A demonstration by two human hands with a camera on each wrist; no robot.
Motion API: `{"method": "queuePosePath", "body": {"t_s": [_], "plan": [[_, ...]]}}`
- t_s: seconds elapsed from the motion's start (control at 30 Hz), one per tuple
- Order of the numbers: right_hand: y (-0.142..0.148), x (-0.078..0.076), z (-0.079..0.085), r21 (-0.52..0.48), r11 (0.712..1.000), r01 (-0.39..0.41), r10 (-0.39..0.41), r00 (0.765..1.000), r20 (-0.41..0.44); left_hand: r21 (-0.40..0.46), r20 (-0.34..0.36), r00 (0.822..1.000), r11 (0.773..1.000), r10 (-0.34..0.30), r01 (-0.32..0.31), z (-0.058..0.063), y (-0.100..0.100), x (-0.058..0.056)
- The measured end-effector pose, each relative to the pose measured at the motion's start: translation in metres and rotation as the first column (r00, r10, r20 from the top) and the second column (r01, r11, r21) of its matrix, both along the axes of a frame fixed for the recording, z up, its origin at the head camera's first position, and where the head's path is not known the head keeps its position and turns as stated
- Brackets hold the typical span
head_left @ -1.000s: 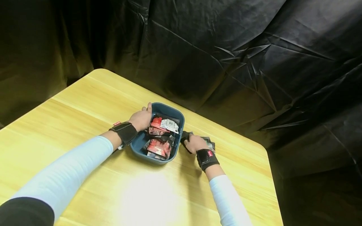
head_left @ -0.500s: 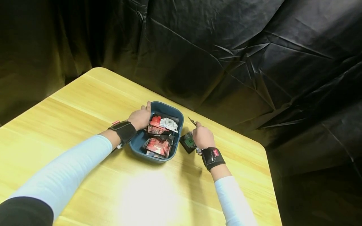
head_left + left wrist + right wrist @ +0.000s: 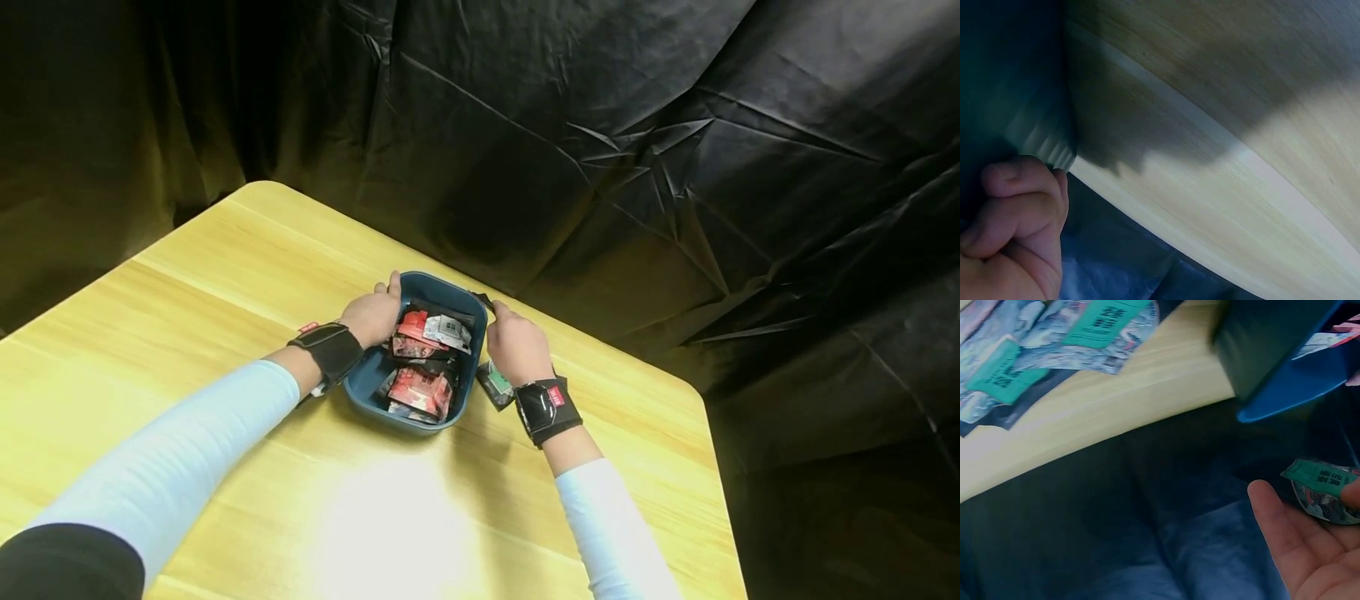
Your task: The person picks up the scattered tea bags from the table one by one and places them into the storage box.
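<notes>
A dark blue plastic bin [image 3: 367, 403] stands on the table, holding several red, black and white packets [image 3: 422, 390]. My left hand [image 3: 372, 317] grips its left wall; in the left wrist view the fingers [image 3: 1019, 212] curl against that wall. My right hand [image 3: 519, 346] is level with the bin's right rim and pinches a small green-labelled packet [image 3: 1322, 487] between thumb and fingers. Under and beside that hand, several more green-labelled packets [image 3: 497, 383] lie on the table, partly hidden by it. The right wrist view shows these loose packets [image 3: 1094, 331] more plainly.
The light wooden table [image 3: 247, 242] has its far edge just behind the bin. Black sheeting [image 3: 480, 167] hangs beyond that edge. A bright glare [image 3: 393, 533] covers the near part of the tabletop.
My right hand has picked a packet up from the pile, lifted it, and brought it left to the bin's rim. The left hand and the bin have stayed in place.
</notes>
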State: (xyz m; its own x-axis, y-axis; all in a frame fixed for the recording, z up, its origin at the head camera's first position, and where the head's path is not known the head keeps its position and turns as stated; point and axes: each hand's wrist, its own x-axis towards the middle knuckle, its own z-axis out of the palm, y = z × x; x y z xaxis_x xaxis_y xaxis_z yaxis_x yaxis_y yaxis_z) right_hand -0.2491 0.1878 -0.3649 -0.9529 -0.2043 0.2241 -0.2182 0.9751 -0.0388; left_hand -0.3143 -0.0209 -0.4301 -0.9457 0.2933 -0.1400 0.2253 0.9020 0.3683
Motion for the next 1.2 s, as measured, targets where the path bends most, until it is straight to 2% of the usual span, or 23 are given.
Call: {"method": "queuePosePath", "body": {"t_s": [0.27, 0.43, 0.6, 0.7, 0.77, 0.83, 0.9, 0.93, 1.0, 1.03, 1.1, 1.13, 1.2], "plan": [[-0.021, 0.000, 0.004, 0.003, 0.997, -0.075, 0.076, 0.997, -0.003, 0.002, -0.011, 1.000, 1.000, -0.009, 0.009, 0.000, 0.002, 0.000], [-0.019, 0.000, 0.006, 0.004, 0.995, -0.097, 0.097, 0.995, 0.034, 0.011, 0.003, 1.000, 1.000, -0.013, 0.013, 0.001, 0.003, -0.002], [0.003, -0.001, 0.006, -0.034, 0.999, 0.013, -0.014, 1.000, -0.015, -0.001, 0.001, 1.000, 1.000, -0.007, 0.007, 0.005, 0.004, -0.002], [0.021, -0.001, 0.000, -0.045, 0.993, 0.107, -0.104, 0.993, 0.060, -0.009, -0.006, 1.000, 1.000, 0.000, 0.000, 0.005, 0.003, -0.003], [0.031, 0.002, -0.009, -0.017, 0.986, 0.163, -0.157, 0.969, 0.191, -0.011, -0.010, 1.000, 1.000, 0.002, -0.002, 0.003, 0.002, -0.004], [0.041, 0.005, -0.023, 0.031, 0.978, 0.204, -0.202, 0.915, 0.349, -0.010, 0.003, 1.000, 1.000, 0.002, -0.002, 0.002, 0.001, -0.004], [0.048, 0.008, -0.037, 0.078, 0.974, 0.211, -0.223, 0.858, 0.463, -0.014, 0.001, 1.000, 1.000, -0.003, 0.003, 0.001, 0.000, -0.003], [0.051, 0.009, -0.044, 0.095, 0.972, 0.216, -0.234, 0.832, 0.504, -0.015, 0.002, 1.000, 1.000, -0.006, 0.006, 0.001, 0.000, -0.003], [0.054, 0.011, -0.055, 0.122, 0.970, 0.212, -0.244, 0.809, 0.535, -0.014, 0.001, 1.000, 1.000, -0.008, 0.008, 0.001, -0.001, -0.001], [0.054, 0.012, -0.058, 0.136, 0.970, 0.202, -0.243, 0.811, 0.533, -0.014, 0.000, 1.000, 1.000, -0.008, 0.008, 0.001, -0.001, -0.001], [0.053, 0.015, -0.062, 0.155, 0.973, 0.172, -0.228, 0.830, 0.509, -0.014, -0.002, 1.000, 1.000, -0.009, 0.009, 0.002, 0.000, 0.000], [0.053, 0.016, -0.064, 0.165, 0.976, 0.139, -0.202, 0.859, 0.471, -0.013, -0.001, 1.000, 1.000, -0.008, 0.008, 0.002, 0.000, 0.000], [0.051, 0.017, -0.065, 0.184, 0.977, 0.103, -0.171, 0.897, 0.408, -0.017, 0.004, 1.000, 1.000, -0.009, 0.009, 0.002, 0.001, 0.000]]}}
